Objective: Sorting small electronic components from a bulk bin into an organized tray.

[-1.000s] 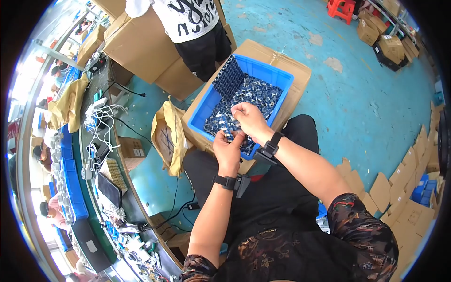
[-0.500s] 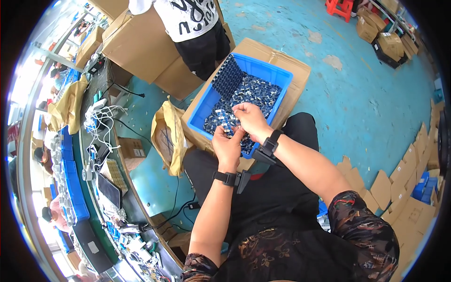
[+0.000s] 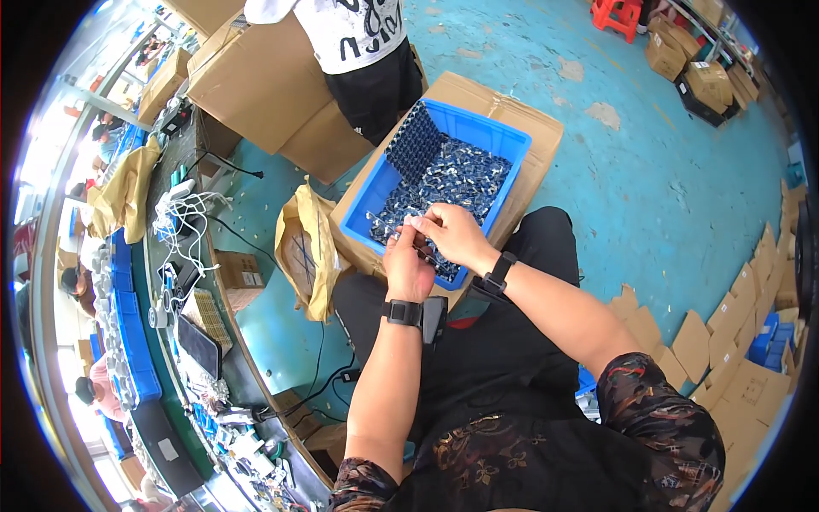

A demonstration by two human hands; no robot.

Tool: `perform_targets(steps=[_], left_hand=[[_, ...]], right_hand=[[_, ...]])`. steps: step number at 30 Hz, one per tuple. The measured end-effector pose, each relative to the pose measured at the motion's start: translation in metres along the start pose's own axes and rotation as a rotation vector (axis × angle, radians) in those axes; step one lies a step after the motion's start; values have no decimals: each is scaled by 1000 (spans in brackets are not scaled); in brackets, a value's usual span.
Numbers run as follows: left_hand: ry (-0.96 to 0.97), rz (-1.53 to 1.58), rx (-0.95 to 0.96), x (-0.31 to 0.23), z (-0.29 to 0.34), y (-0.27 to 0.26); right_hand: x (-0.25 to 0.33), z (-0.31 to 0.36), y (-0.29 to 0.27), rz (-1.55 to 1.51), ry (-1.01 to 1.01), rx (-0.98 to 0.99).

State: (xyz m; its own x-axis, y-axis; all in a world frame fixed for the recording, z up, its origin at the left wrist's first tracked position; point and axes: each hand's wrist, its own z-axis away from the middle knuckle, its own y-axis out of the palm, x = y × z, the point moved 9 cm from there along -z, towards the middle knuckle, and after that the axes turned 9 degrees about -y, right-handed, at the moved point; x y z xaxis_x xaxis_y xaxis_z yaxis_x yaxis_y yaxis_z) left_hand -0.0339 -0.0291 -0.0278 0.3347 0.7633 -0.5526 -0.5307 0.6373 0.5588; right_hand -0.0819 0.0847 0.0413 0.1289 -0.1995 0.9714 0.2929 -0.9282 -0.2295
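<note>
blue bin point(image 3: 401, 183) open above, walls around

The bin point(image 3: 499, 136) sits on a cardboard box point(image 3: 537, 136), small parts point(image 3: 461, 175) inside. The bench point(image 3: 183, 282) runs along the left. A paper bag point(image 3: 311, 252) lies between them.

Crate point(image 3: 503, 136), upper centre of frame: bright blue walls. Contents point(image 3: 452, 175): dark blue small parts flecked with white and silver. Box point(image 3: 533, 141) under the crate: plain brown cardboard. Floor point(image 3: 665, 171), right half: teal paint with pale worn patches. Bag point(image 3: 311, 247), left of centre: mustard yellow. Wrist bands on the left hand point(image 3: 408, 266) and right hand point(image 3: 452, 235): black. Wearer's sleeves point(image 3: 665, 418), lower right: black with a rust and grey floral pattern. Trousers: black. Standing person's shirt point(image 3: 358, 30), top centre: white with black markings. Stool point(image 3: 618, 15), top right: red. Bins point(image 3: 128, 307) along the left bench: blue.
</note>
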Motion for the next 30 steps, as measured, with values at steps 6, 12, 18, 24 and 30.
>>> perform_targets(steps=[6,12,18,24,30], left_hand=[[-206,153,29,13,-3,1],[-154,3,9,11,4,9],[-223,96,58,20,-1,10],[-27,-218,-87,-2,11,-2],[73,-146,-35,-5,14,-4]], right_hand=[[2,-5,-2,-157,-183,48],[-12,-12,-16,-179,-105,-131],[-21,-14,0,-431,-54,-112],[-27,-17,-11,-331,-19,-192],[-44,-15,-9,-357,154,-140]])
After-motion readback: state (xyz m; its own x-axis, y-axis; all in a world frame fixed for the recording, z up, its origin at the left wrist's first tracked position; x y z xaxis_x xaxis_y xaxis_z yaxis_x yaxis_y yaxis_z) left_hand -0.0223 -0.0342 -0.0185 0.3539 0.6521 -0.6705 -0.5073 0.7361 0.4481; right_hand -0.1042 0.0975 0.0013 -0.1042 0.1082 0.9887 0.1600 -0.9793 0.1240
